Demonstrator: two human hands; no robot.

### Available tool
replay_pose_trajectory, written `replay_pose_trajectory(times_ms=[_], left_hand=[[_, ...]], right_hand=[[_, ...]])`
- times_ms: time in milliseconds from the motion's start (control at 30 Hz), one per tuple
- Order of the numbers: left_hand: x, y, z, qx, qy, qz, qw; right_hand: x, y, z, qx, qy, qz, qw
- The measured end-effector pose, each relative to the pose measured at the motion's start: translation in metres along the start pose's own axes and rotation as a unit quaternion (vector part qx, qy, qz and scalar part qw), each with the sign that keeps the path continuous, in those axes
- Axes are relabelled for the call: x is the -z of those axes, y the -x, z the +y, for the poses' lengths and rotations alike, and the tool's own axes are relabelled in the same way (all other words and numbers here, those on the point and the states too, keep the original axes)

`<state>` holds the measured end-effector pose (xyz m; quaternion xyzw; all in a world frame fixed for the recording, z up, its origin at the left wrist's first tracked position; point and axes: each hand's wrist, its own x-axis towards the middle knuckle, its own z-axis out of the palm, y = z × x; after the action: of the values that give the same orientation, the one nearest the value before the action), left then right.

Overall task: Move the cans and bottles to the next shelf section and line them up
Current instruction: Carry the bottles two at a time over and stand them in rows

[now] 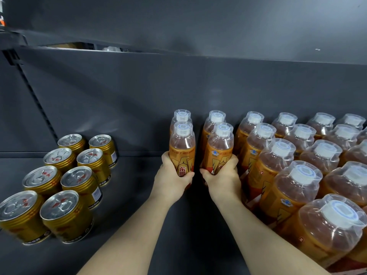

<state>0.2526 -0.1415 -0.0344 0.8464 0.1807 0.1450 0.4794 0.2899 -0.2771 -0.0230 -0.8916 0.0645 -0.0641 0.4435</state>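
On a dark grey shelf (139, 205), my left hand (170, 179) grips an orange drink bottle (181, 147) with a clear cap cover. Another bottle (181, 117) stands right behind it. My right hand (222, 178) grips a second orange bottle (219, 147), also with one bottle (215, 119) behind it. Both held bottles are upright, a small gap apart. To the right, several rows of matching bottles (297, 165) stand packed together. At the left, several gold cans (67, 175) stand in two rows running front to back.
A grey back panel (158, 92) closes the shelf behind. An upper shelf (178, 22) hangs overhead. A slotted upright (31, 92) runs down at the left. Bare shelf floor lies between the cans and my arms.
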Motion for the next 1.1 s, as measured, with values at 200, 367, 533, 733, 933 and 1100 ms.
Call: replay_pose_trajectory(times_ms=[200,367,533,733,933,1100], left_hand=[[-0.001,-0.001,-0.001,0.001,-0.002,0.001,1.000],[0.000,-0.002,-0.002,0.007,-0.009,-0.010,1.000],[0.009,-0.001,0.002,0.008,-0.046,-0.022,0.999],[0.019,0.021,0.009,0.013,-0.112,-0.008,0.994],[0.031,0.067,0.011,-0.032,-0.256,-0.028,0.966],[0.041,0.125,0.024,-0.044,-0.328,-0.043,0.942]], right_hand=[[-0.002,0.000,-0.002,-0.007,0.008,0.005,1.000],[0.000,0.001,-0.003,-0.013,-0.003,-0.012,1.000],[0.011,0.004,-0.002,-0.013,-0.026,-0.051,0.998],[0.024,0.028,0.005,0.012,-0.008,-0.072,0.997],[0.050,0.064,0.014,0.132,0.133,-0.104,0.977],[0.086,0.103,0.021,0.200,0.214,-0.186,0.938]])
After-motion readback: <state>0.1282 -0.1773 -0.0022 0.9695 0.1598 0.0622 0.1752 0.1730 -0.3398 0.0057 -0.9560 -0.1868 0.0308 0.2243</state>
